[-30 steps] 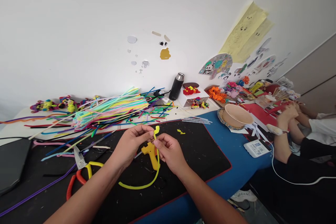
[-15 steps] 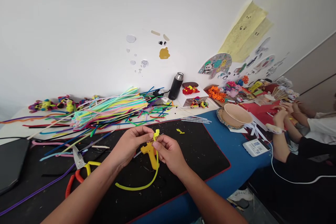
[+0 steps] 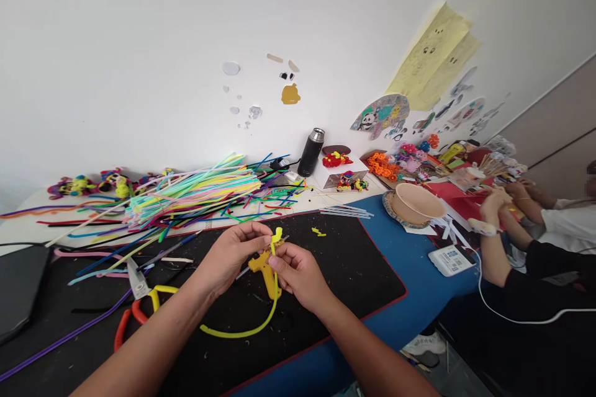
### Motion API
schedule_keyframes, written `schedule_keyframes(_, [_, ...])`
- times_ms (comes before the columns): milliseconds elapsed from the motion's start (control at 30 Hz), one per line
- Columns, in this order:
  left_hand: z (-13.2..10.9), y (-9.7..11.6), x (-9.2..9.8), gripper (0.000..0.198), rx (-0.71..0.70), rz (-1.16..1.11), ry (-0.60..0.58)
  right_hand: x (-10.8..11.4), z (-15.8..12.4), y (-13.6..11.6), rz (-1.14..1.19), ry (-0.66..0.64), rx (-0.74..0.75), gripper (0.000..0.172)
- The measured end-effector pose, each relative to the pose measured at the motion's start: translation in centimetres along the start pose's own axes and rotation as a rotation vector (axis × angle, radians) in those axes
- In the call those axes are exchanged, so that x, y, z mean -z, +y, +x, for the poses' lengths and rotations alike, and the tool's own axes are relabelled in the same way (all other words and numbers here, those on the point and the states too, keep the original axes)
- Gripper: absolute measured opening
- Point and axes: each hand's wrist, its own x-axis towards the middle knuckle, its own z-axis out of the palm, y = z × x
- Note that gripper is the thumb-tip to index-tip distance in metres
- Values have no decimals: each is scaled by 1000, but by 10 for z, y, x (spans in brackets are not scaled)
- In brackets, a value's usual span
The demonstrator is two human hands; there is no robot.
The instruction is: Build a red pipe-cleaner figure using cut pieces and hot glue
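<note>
A yellow pipe cleaner (image 3: 242,333) runs between my two hands above the black mat, its upper end bent into a small lump and its long tail curving down to the left. My left hand (image 3: 239,253) pinches the bent end between thumb and fingertips. Just below that, my right hand (image 3: 298,272) grips the stem with thumb and forefinger. Behind the pipe cleaner lies a yellow glue gun (image 3: 266,273), partly hidden by my hands. Scissors (image 3: 139,285) with red and yellow handles rest left of my left forearm.
A big bundle of coloured pipe cleaners (image 3: 195,192) lies at the back left. Clear glue sticks (image 3: 347,212) and small yellow scraps (image 3: 318,232) are beyond my right hand. A black flask (image 3: 310,154) stands by the wall. At right are a bowl (image 3: 419,203) and other people's arms (image 3: 496,242).
My right hand has slid slightly along the stem, and the bent end looks a little more upright. The view has shifted slightly; my left hand keeps its pinch.
</note>
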Motion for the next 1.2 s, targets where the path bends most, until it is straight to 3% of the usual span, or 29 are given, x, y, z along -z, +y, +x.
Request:
schedule_keyframes(267, [-6, 11, 2, 39, 35, -52, -18, 2, 1, 1, -40, -63, -32, 52])
schedule_keyframes(700, [-45, 26, -1, 30, 18, 187, -222, 2, 11, 7, -60, -102, -49, 43])
schedule_keyframes(833, [-53, 20, -1, 30, 29, 245, -245, 4, 13, 8, -86, -94, -22, 38])
schedule_keyframes(1033, [-55, 4, 3, 30, 80, 255, -214, 6, 16, 6, -236, -65, 66, 13])
schedule_keyframes(1200, [-56, -12, 7, 34, 140, 177, -166, 5, 16, 1, -352, -48, 99, 12])
